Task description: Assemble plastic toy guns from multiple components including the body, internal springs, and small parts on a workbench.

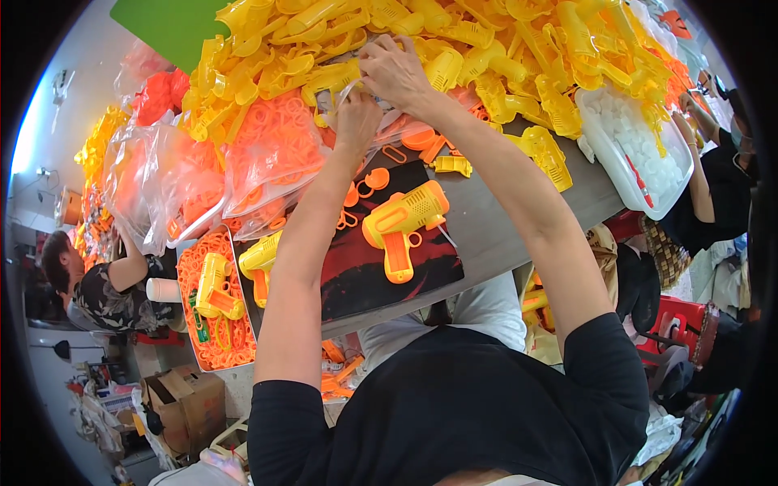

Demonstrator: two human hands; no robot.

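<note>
Both my arms reach to the far side of the table, up to the foot of a big heap of yellow plastic toy gun shells. My left hand has its fingers curled beside some clear plastic film; what is in them cannot be made out. Just beyond it my right hand bends its fingers down at the heap, and the fingertips are partly hidden. Between my forearms, a yellow and orange toy bubble gun lies on a dark mat. Orange round caps and rings lie behind it.
Clear bags of orange rings stand left of my arms. A tray of orange rings holds another toy gun. At right sits a white tub of white pieces. Other people work at both sides. A cardboard box stands lower left.
</note>
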